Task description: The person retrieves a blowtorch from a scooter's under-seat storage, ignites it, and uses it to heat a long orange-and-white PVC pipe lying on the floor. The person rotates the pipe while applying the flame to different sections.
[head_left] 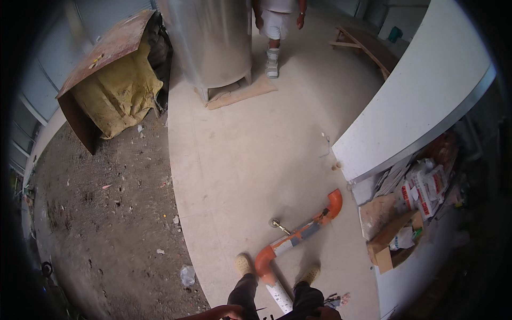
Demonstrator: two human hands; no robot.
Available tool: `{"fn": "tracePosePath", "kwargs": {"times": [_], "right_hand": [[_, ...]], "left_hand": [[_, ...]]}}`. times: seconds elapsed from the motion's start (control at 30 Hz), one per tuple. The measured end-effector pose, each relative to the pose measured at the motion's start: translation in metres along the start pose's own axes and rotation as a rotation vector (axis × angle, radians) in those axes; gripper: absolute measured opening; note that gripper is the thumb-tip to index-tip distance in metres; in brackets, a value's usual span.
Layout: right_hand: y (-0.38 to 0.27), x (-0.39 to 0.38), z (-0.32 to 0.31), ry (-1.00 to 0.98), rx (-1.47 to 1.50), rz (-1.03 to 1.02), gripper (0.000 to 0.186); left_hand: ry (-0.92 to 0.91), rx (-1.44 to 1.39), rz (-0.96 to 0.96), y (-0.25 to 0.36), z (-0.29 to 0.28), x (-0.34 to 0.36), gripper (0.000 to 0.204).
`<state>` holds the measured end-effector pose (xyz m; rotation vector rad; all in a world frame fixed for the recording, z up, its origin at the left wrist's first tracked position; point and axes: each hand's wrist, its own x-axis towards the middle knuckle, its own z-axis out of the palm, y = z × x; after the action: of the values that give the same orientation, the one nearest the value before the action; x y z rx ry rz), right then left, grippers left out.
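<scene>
A pipe assembly lies on the pale floor in front of me, with orange elbows at its bends and a white, spotted length running back between my legs. A brass valve with a round handle sticks out from its middle section. My left hand shows at the lower edge beside my left leg, its fingers mostly cut off. Near my right knee, my right hand is also cropped by the edge. Neither hand visibly touches the pipe. A small grey and pinkish item, too unclear to name, is right of my right leg.
Ahead, a person in white shorts stands beside a large metal tank. A white wall and an open cardboard box are on the right. Rough ground and a yellow-draped board structure lie left.
</scene>
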<state>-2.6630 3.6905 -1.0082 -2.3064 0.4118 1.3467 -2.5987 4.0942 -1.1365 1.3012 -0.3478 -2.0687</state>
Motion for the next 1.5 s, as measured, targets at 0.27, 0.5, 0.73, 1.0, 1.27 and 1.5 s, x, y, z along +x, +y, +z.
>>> {"fn": "tracePosePath", "kwargs": {"times": [0.27, 0.5, 0.73, 1.0, 1.27, 1.5], "right_hand": [[0.112, 0.027, -0.024, -0.305, -0.032, -0.265, 0.049], [0.251, 0.032, -0.068, -0.284, 0.088, -0.260, 0.049], [0.279, 0.137, -0.017, -0.144, 0.143, -0.159, 0.049], [0.202, 0.366, 0.013, 0.218, 0.356, -0.289, 0.042], [0.087, 0.476, 0.047, -0.216, 0.942, -0.503, 0.042], [0.074, 0.503, 0.065, -0.119, 0.935, -0.522, 0.037]], "left_hand": [[-0.011, -0.131, 0.117, 0.042, 0.057, 0.051, 0.037], [-0.051, -0.057, 0.242, 0.111, 0.095, 0.133, 0.041], [0.153, 0.092, -0.016, 0.116, 0.043, 0.222, 0.043], [0.846, 0.281, -0.019, 0.052, -0.126, 0.294, 0.062], [1.021, 0.357, 0.110, 0.033, -0.249, 0.349, 0.044], [0.961, 0.510, 0.182, 0.082, -0.212, 0.346, 0.033]]}}
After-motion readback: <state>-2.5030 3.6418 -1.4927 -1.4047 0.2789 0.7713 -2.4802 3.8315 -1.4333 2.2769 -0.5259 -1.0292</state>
